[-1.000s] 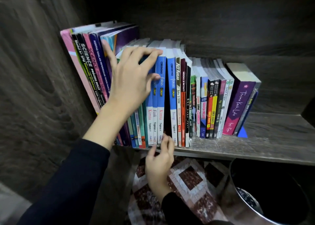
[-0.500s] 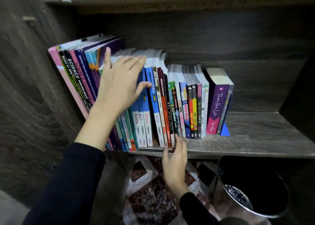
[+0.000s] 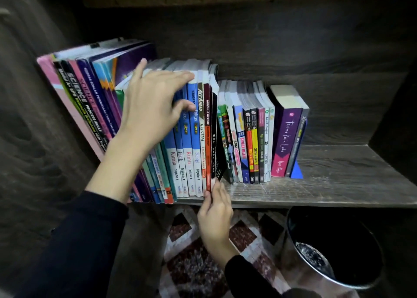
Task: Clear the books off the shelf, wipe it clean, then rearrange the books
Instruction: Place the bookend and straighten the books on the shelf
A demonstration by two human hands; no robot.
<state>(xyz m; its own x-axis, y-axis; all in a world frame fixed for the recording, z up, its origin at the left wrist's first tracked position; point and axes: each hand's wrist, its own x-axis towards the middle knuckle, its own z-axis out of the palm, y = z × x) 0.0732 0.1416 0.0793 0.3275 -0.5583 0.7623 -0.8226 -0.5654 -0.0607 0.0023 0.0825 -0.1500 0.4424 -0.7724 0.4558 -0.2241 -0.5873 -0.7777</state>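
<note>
A row of books stands on the dark wooden shelf [image 3: 338,173]. Tall workbooks [image 3: 74,90] lean against the left wall. My left hand [image 3: 155,103] lies over the tops of the blue textbooks [image 3: 191,139], fingers hooked over their upper edges and thumb against a spine. My right hand [image 3: 214,214] reaches up from below the shelf edge and pinches the bottom of the dark red and black books [image 3: 211,139]. To their right stand smaller paperbacks [image 3: 248,139] and a purple book [image 3: 286,135], upright.
A blue bookend [image 3: 296,171] props the right end of the row, with bare shelf board beyond it. Below the shelf a black round bin [image 3: 334,248] stands on the right, on a patterned rug [image 3: 187,241]. Another board closes the compartment overhead.
My right hand has slid right along the shelf edge, from under the blue books to the red and black ones. My left hand has shifted right onto the blue books' tops.
</note>
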